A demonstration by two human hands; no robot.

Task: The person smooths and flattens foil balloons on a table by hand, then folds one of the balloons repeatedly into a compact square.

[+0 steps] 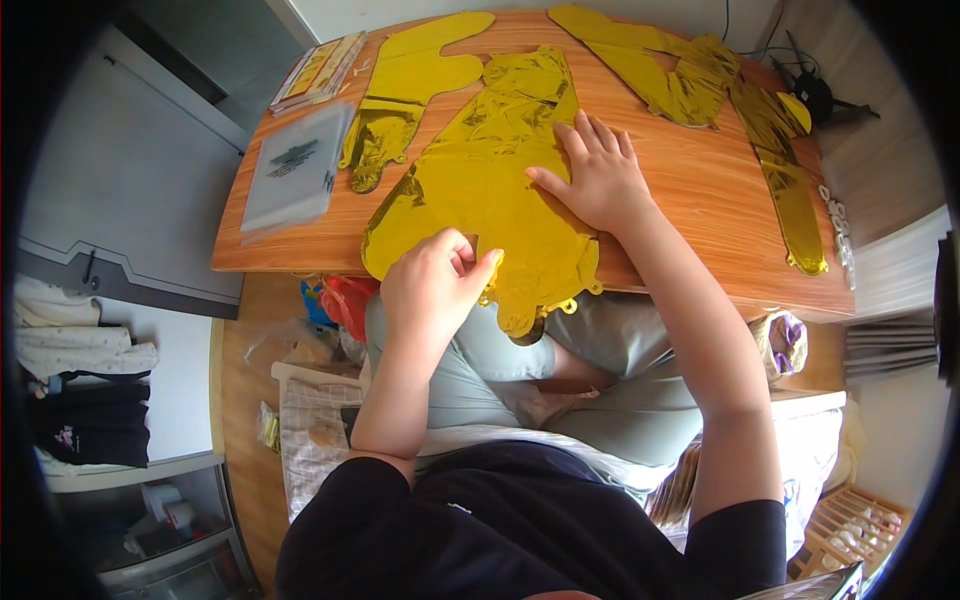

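On the flat gold foil piece [490, 180], our right hand [605, 185] lay spread, apparently steadying it; our left hand [437, 275] pinched its near edge.

Shirt [520, 545]: near-black, bottom centre
Sleeves [740, 545]: short, dark
Chest mark [459, 507]: small, whitish
Trousers [640, 420]: pale grey-green, centre of frame

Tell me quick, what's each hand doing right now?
Left hand: closed, pinching the middle gold foil near its bottom edge.
Right hand: open, spread out on the same foil, holding nothing.
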